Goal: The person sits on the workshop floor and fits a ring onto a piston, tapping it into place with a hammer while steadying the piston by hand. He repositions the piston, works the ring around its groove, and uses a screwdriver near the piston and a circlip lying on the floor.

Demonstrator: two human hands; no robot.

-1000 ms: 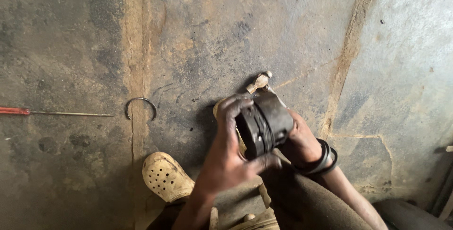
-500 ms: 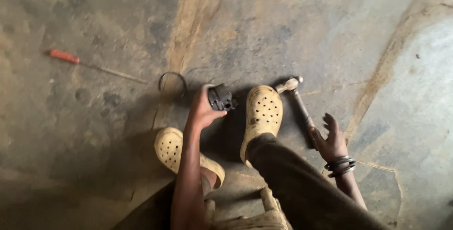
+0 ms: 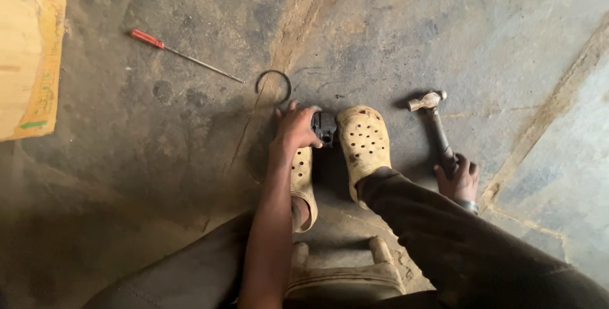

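Note:
My left hand (image 3: 297, 128) grips a dark metal part (image 3: 324, 126) set on the concrete floor between my two yellow perforated clogs (image 3: 363, 145). Low on the right, my right hand (image 3: 458, 179) closes around the handle of a ball-peen hammer (image 3: 434, 125), whose head lies on the floor pointing away from me. A thin metal snap ring (image 3: 273, 85) lies on the floor just beyond my left hand.
A long screwdriver with a red handle (image 3: 184, 55) lies on the floor at upper left. A yellowish cardboard box (image 3: 28, 55) stands at the left edge. I sit on a low wooden stool (image 3: 339, 271), and my dark trouser legs fill the bottom.
One second ago both hands held the metal part up. Since then my left hand set it on the floor between my feet and my right hand reached out and took the hammer handle.

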